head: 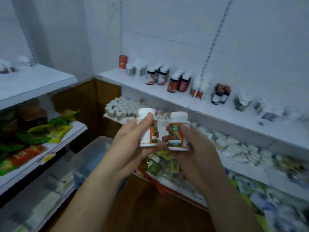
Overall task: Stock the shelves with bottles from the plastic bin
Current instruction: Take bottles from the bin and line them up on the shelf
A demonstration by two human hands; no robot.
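Note:
My left hand (128, 139) grips a white bottle (148, 131) with an orange and green label, held upright. Beside it, my right hand (194, 148) grips a second white bottle (178, 131) of the same kind, label facing me. Both bottles are raised in front of me, almost touching, below the white top shelf (133, 81) on the right wall. A clear plastic bin (93, 153) sits low on the floor behind my left forearm; its contents are blurred.
The top shelf carries a red box (123, 61) and rows of bottles (179, 82) along the wall. Lower right shelves hold small white jars (122, 108), white packets (242, 148) and green sachets (160, 163). Left shelves (33, 81) hold green and red packets (33, 131).

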